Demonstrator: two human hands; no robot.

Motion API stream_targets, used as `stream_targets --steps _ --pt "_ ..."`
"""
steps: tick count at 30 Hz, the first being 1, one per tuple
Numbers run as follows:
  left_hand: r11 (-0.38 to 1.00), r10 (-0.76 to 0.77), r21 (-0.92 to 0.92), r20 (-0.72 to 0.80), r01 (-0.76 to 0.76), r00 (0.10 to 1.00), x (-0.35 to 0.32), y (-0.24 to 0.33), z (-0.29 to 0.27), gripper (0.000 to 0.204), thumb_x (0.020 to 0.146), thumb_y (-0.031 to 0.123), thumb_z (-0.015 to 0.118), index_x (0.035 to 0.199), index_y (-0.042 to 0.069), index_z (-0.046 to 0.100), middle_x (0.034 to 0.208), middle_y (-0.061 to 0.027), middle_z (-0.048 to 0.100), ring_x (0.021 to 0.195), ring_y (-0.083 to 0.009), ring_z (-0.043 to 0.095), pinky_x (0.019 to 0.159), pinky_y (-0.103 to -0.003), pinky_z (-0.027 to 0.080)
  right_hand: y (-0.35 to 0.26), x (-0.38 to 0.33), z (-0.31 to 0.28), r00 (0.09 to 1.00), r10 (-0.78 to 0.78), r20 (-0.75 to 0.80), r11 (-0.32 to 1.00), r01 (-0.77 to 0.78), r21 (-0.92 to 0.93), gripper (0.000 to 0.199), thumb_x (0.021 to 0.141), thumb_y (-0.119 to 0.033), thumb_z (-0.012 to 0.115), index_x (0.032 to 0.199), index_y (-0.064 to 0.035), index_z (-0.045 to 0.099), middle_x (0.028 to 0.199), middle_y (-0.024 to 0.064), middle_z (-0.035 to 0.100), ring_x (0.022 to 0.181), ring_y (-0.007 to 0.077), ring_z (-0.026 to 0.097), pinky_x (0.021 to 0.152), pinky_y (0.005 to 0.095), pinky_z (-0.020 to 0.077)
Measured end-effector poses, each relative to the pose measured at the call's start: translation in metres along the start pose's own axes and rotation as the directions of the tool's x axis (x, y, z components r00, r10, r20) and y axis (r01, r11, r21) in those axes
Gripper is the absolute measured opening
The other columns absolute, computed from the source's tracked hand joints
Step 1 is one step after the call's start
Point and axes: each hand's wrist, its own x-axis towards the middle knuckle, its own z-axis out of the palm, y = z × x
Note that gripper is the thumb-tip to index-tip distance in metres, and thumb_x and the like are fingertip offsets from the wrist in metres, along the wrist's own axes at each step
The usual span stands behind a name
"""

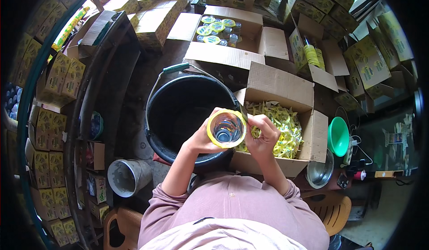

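Note:
A clear, cup-shaped container with a yellow rim (244, 126) is in my left hand (199, 136), its round end turned up toward me. The fingers of that hand wrap round its side. My right hand (264, 136) is closed beside the rim, thumb and forefinger pinched together; what they hold, if anything, is hidden. Behind and left of the cup stands a large black bucket (154, 111) with a wire handle and green grip (176, 67). Under my right hand, an open cardboard box (279, 82) holds a heap of yellow and white strips (288, 129).
Farther back, an open box (223, 53) contains several lidded cups (216, 26). Another open box (324, 73) has stacked yellow lids (313, 55). A green bowl (338, 136) and metal bowl (321, 169) sit at right. A grey bucket (129, 177) stands lower left, near shelves of cartons (49, 151).

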Motion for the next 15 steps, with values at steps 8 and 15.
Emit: stream_targets --steps 8,15 --pt "0.998 0.042 -0.037 0.008 -0.042 0.999 0.004 0.005 0.001 0.072 0.053 0.016 0.080 0.110 0.003 0.039 0.104 -0.0096 0.042 0.097 -0.0186 0.048 0.084 -0.029 0.041 0.002 -0.002 0.000 1.000 0.000 0.008 1.000 0.000 0.021 0.025 0.063 0.010 0.061 0.085 -0.0013 0.063 0.066 0.0076 0.057 0.057 0.0152 0.057 0.052 0.0242 0.0454" --pt "0.997 0.073 0.036 -0.069 -0.071 0.995 0.007 -0.004 0.002 0.072 0.059 0.009 0.079 0.113 0.004 0.032 0.110 -0.0111 0.042 0.104 -0.0196 0.047 0.088 -0.029 0.041 0.001 -0.001 0.003 0.996 -0.040 -0.077 0.997 0.034 -0.069 0.027 0.065 0.007 0.064 0.091 -0.0024 0.063 0.066 0.0071 0.057 0.057 0.0151 0.057 0.053 0.0240 0.0457"
